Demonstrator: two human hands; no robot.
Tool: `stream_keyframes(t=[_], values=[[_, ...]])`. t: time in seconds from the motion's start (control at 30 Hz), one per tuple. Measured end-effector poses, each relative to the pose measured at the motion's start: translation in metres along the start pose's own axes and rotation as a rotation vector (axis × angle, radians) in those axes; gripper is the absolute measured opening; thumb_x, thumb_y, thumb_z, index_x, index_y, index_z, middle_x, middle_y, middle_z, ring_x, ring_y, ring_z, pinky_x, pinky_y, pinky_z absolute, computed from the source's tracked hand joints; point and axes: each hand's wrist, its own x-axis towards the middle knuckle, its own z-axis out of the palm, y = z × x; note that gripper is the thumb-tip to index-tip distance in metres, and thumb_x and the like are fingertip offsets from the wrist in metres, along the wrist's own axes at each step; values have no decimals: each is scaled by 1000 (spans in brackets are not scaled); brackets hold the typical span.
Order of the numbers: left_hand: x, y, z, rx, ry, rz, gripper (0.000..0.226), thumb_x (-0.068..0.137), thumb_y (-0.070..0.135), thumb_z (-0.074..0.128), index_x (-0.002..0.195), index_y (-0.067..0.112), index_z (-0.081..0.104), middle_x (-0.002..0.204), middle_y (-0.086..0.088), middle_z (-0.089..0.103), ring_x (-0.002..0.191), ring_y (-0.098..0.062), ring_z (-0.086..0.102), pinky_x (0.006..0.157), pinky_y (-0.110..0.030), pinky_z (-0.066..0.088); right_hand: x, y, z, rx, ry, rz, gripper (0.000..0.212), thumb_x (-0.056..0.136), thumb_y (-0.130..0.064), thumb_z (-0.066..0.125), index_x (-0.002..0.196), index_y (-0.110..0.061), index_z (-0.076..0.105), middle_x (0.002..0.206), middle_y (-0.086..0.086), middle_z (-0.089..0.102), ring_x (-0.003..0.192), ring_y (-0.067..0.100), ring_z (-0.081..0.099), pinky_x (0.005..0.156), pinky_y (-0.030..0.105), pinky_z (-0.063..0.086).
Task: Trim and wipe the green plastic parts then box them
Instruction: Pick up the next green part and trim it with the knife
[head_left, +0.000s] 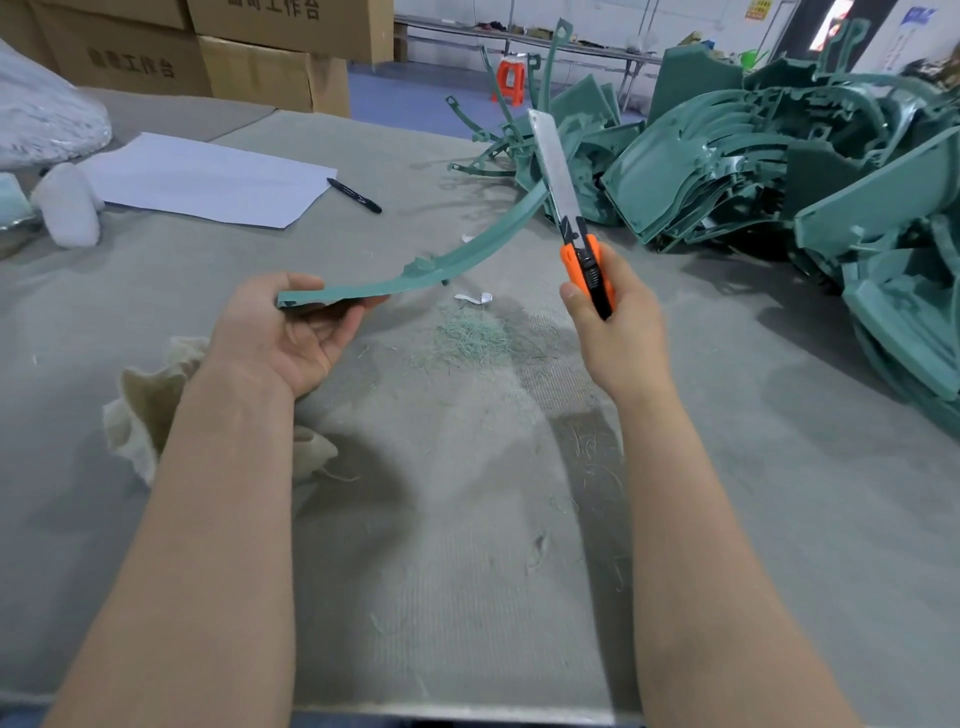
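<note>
Left hand pinching curved green strip at near end; strip probably light, springy. Right hand clamping knife.

The left hand holds a curved green strip by its near end; the right hand grips an orange utility knife, blade extended upward above shavings.

"工作台" on cardboard boxes

Cloth partly under left forearm, green parts pile cut by right edge
</note>
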Motion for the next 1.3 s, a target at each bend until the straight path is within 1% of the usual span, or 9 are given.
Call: stream_keyframes(t=[0.27, 0.47, 0.53, 0.77, 0.87, 0.97, 1.1, 1.23, 1.3], values=[[4, -6, 3, -130, 10, -3, 22, 93, 6, 33, 102, -1, 51, 83, -26, 70, 68, -31, 73, 51, -21, 55, -11, -10, 18, 43, -141, -67, 35, 95, -21, 59, 129, -25, 57, 94, -9, 63, 81, 5, 55, 67, 6, 39], [3, -10, 11, -233, 23, 21, 19, 94, 3, 34, 95, -2, 52, 88, -26, 69, 70, -35, 72, 53, -23, 56, -14, -20, 23, -83, -266, -133, 42, 94, -15, 59, 135, -21, 53, 107, 3, 67, 96, 21, 60, 83, 28, 44], [4, -14, 14, -286, 39, 29, 18, 94, 1, 34, 93, -3, 51, 90, -26, 67, 74, -37, 71, 54, -24, 57, -19, -26, 30, -109, -337, -180, 44, 92, -13, 60, 136, -21, 53, 115, 5, 66, 106, 24, 58, 84, 24, 39], [5, -18, 24, -400, -2, 1, 17, 95, 0, 39, 97, -6, 54, 95, -24, 64, 94, -37, 65, 52, -24, 56, -24, -38, 33, -48, -498, -234, 40, 91, -17, 64, 129, -28, 59, 99, -15, 65, 96, 5, 60, 84, 16, 44], [2, -20, 26, -371, -14, -26, 13, 93, 0, 44, 85, -2, 54, 89, -21, 67, 78, -34, 70, 51, -19, 55, -16, -34, 21, 23, -347, -164, 30, 93, -22, 61, 122, -27, 56, 79, -13, 61, 67, -5, 56, 62, 11, 43], [0, -21, 26, -339, 7, -28, 17, 91, 0, 44, 76, 1, 51, 83, -20, 69, 76, -35, 71, 47, -17, 52, -9, -24, 8, 38, -135, -24, 17, 91, -19, 56, 99, -26, 43, 80, 1, 59, 71, 19, 64, 65, 36, 52], [-3, -22, 28, -278, -13, -36, 17, 91, 1, 43, 75, 3, 51, 78, -19, 70, 68, -33, 72, 47, -15, 52, -7, -18, 9, -7, 38, 4, 16, 91, -32, 55, 86, -27, 41, 65, -10, 46, 56, -5, 49, 52, 12, 35], [-3, -21, 26, -208, -33, -63, 12, 91, 3, 41, 85, 2, 51, 91, -19, 70, 71, -32, 72, 44, -13, 50, -7, -13, 17, 13, 113, 57, 48, 96, -58, 37, 75, -16, 49, 67, -1, 54, 63, 12, 54, 58, 31, 38], [-4, -21, 26, -177, -48, -83, 12, 91, 3, 40, 88, 2, 52, 86, -19, 71, 71, -31, 73, 44, -13, 49, -7, -11, 18, -40, 156, 62, 47, 98, -54, 38, 67, -19, 39, 59, -6, 43, 52, 4, 42, 50, 23, 28]])
